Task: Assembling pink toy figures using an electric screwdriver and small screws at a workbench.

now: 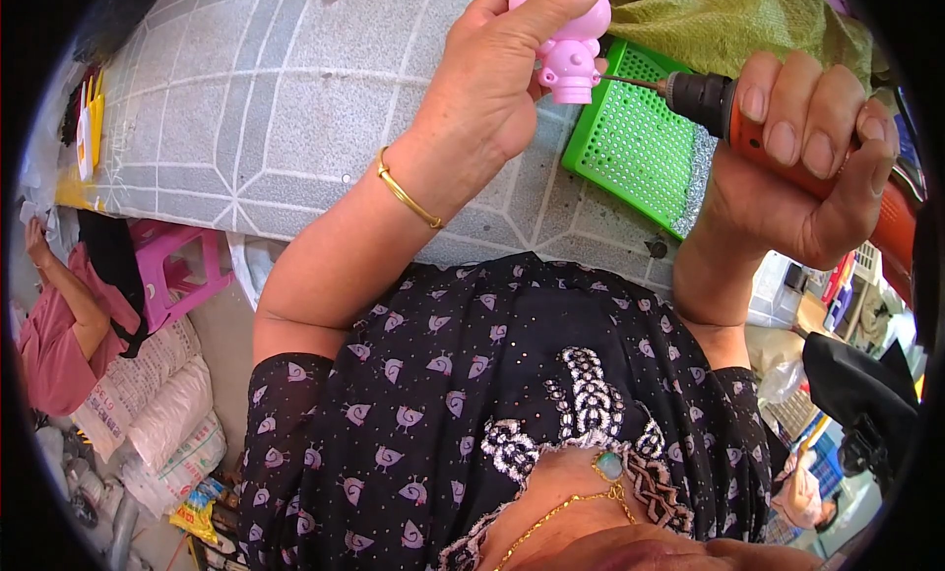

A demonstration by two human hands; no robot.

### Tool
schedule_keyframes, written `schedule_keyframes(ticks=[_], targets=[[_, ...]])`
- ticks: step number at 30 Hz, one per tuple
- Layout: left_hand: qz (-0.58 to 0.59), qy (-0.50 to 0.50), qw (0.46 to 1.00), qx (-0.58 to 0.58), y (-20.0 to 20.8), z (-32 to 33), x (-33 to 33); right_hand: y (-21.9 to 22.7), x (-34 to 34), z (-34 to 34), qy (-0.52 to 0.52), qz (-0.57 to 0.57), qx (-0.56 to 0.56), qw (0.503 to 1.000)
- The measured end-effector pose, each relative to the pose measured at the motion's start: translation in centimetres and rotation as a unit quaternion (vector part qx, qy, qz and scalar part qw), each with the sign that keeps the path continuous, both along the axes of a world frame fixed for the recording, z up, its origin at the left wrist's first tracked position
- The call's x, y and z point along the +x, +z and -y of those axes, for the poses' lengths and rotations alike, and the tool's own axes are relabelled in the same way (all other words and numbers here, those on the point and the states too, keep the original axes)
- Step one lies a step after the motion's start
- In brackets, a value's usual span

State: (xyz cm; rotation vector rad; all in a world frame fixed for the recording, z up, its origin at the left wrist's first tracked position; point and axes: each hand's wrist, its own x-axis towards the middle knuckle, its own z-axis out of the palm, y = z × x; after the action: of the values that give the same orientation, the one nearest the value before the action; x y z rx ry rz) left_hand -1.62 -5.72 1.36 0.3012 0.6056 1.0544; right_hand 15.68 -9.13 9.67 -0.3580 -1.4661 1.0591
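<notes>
A pink plastic toy figure (569, 61), with a rounded top and small knobs on its sides, is gripped in my left hand (487, 89); the thumb lies across its upper part. My right hand (802, 153) is wrapped around an orange and black electric screwdriver (707, 100). Its long thin bit points left, and the tip meets the knob on the toy's right side. Whether a screw sits at the tip is too small to tell. Beneath the bit lies a green perforated plastic basket (630, 203), with a heap of small silvery pieces along its right side.
A grey patterned cloth (325, 108) covers the table. Behind the basket spreads a yellow-green woven sack (738, 25) with pink parts near it. At the left, another person in a pink top (69, 345) is near a pink stool (177, 266) and white sacks (162, 413).
</notes>
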Motion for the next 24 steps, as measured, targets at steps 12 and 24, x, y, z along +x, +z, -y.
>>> schedule_keyframes(ticks=[12,24], targets=[[0.002,-0.001,1.000,0.003,0.0,-0.1,-0.1,-0.1,-0.3,0.0,-0.011,0.001,-0.003,1.000],[-0.030,0.010,0.999,0.015,0.7,0.3,-0.4,-0.4,-1.1,0.2,-0.036,0.013,0.001,0.999]])
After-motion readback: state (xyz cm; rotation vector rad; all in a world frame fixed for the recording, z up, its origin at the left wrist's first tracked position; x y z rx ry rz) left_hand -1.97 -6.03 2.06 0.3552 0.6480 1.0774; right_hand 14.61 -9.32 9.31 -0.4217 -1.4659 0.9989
